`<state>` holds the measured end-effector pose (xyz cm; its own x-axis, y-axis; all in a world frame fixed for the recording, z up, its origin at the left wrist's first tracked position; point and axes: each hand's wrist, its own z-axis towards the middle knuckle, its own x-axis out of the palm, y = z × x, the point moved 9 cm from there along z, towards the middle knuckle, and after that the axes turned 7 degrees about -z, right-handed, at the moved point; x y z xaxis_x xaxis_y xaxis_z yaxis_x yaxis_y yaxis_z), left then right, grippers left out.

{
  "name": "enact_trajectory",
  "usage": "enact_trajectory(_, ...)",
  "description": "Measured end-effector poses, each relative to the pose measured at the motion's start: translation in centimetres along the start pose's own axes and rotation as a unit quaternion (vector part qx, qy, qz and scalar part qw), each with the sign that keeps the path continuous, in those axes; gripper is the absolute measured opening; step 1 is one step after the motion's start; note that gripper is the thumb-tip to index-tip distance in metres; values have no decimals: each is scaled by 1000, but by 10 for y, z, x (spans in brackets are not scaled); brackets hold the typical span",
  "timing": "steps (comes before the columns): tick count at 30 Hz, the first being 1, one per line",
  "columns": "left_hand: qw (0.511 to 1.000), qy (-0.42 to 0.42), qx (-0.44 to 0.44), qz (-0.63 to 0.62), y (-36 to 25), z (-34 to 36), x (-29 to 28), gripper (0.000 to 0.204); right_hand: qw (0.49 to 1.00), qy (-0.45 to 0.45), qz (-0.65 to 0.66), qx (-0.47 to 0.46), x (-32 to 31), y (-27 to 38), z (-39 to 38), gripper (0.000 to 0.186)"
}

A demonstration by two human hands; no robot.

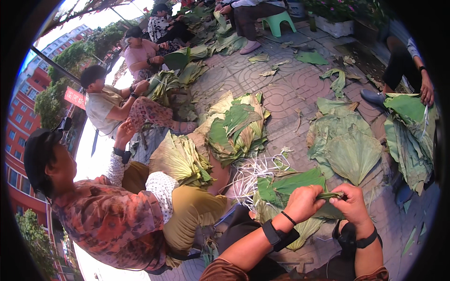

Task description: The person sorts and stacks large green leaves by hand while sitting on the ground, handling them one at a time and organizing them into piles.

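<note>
Head view: patterned paving [286, 96] spreads widest, its far reaches lost in the fisheye's black border. At least six other people sit about it. The largest, a co-worker in a mottled red shirt [110, 215], fills the left side; a seated person at the right edge [403, 65] and another on the single green stool [279, 22] are cut off, heads out of frame (the top is too crowded for a sure count).

Four groups of big leaves lie nearest: one flat pale-green stack [347, 126], one round bundle [236, 124], one fan-shaped yellowish bundle [180, 159] and, partly covered by the hands, one batch of greener leaves [295, 182]. White ties [255, 175] beside that batch are too tangled to number.

Two bare hands work above it. The left hand [305, 202] is curled around one end of a folded leaf [331, 195], some fingers hidden; the right hand [351, 204] pinches the other end. That small green fold spans the gap between them, its ends covered by fingers.
</note>
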<state>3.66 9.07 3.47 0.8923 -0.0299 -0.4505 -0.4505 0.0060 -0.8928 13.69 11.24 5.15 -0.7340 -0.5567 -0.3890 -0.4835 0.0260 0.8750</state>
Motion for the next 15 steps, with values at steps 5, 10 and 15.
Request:
enact_trajectory(5,1000,-2,20,1,-5,2,1,17,1000,-7,-18,-17,-6,6,-2,14)
enact_trajectory(10,999,-4,26,27,0,-1,0,16,1000,20,-8,-19,3,2,3,14)
enact_trajectory(15,999,-1,36,25,-6,2,3,16,999,12,-22,-20,-4,6,0,15)
